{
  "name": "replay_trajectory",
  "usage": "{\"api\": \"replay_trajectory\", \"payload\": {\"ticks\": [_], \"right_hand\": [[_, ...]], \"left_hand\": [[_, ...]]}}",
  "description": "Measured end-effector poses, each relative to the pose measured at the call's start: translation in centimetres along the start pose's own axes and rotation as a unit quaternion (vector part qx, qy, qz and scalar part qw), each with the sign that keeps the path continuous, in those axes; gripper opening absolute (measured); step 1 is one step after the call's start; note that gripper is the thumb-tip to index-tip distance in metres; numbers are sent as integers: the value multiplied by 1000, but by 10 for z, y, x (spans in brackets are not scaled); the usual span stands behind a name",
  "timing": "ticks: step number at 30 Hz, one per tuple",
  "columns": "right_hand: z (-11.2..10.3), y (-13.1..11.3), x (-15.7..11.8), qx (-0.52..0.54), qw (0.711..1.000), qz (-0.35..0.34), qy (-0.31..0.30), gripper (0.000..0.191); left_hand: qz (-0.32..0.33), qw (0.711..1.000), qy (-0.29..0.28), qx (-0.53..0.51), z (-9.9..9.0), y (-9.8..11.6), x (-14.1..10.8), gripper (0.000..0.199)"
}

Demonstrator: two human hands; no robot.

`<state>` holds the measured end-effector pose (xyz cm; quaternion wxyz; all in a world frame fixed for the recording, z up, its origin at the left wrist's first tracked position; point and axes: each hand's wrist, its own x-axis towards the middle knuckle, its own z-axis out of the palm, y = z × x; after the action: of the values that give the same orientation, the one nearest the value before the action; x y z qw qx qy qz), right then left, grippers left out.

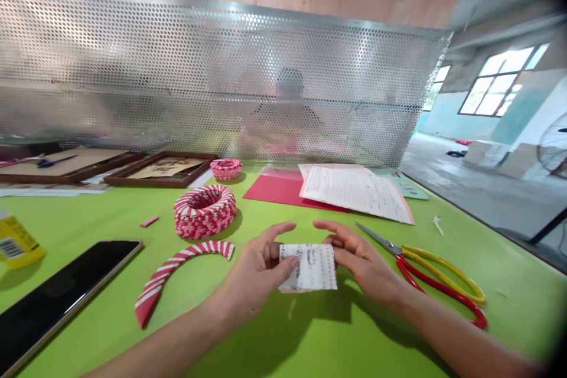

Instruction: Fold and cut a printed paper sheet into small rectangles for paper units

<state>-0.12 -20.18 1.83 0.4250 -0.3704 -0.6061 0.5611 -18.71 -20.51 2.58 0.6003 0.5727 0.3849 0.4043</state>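
Observation:
Between my hands, a little above the green table [248, 354], is a small folded piece of white paper [312, 269] with handwriting and printed marks. My left hand [261, 266] grips its left side, thumb on the front face and fingers behind. My right hand [354, 254] is at its right edge, thumb and curled fingers on the paper and the index finger stretched out above. To the left lies a curved strip of red-and-white folded paper pieces [179, 266]. Behind it sits a red-and-white folded-paper ring [206, 209]. Scissors [398, 251] with one yellow and one red handle lie right of my right hand.
A smaller pink folded-paper ring [225, 169], red paper [274, 189] and written sheets [354, 192] lie farther back. At left are a phone [62, 301], a yellow bottle [18, 242] and wooden frames [159, 168]. A perforated metal panel [212, 82] borders the table's far side.

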Motion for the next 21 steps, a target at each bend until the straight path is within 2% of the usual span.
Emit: {"api": "replay_trajectory", "payload": {"ticks": [4,9,11,13,16,18,21], "right_hand": [[-3,-4,-2,-42,999,23,3,28],[0,-3,-1,-150,987,-5,-53,20],[3,-2,0,-159,986,-5,-57,15],[6,0,1,-109,993,-2,-37,16],[12,0,3,-8,999,-16,35,15],[17,0,3,41,996,-25,76,13],[23,0,1,84,991,-33,96,11]], "left_hand": [[-5,1000,-10,8,1,1,-2,59],[15,996,-2,85,3,-3,-6,57],[27,994,7,104,3,-4,-7,57],[34,996,19,84,3,-3,-6,61],[37,998,40,-6,3,-2,-3,66],[28,997,34,-60,3,-3,-1,56],[10,997,13,-73,5,-4,0,25]]}}
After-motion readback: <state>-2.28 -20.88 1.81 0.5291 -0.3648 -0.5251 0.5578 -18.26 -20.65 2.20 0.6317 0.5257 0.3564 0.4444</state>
